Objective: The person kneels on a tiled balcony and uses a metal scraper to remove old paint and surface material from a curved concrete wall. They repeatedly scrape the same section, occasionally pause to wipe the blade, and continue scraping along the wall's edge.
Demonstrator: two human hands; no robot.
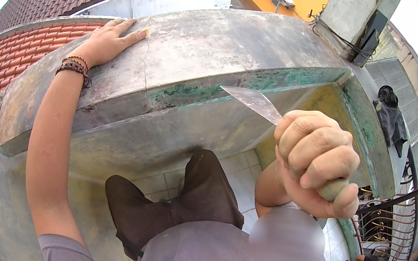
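At three o'clock the right hand (316,158) grips a scraper (256,104), blade toward ten; the left hand (107,44), opened flat at ten, rests near the ledge's (205,40) far edge, clear surface stretching toward one.

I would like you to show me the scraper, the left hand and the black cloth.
Scraper (258,103): head view, on the flat blade.
Left hand (107,43): head view, on its back.
Black cloth (392,121): head view, near its middle.
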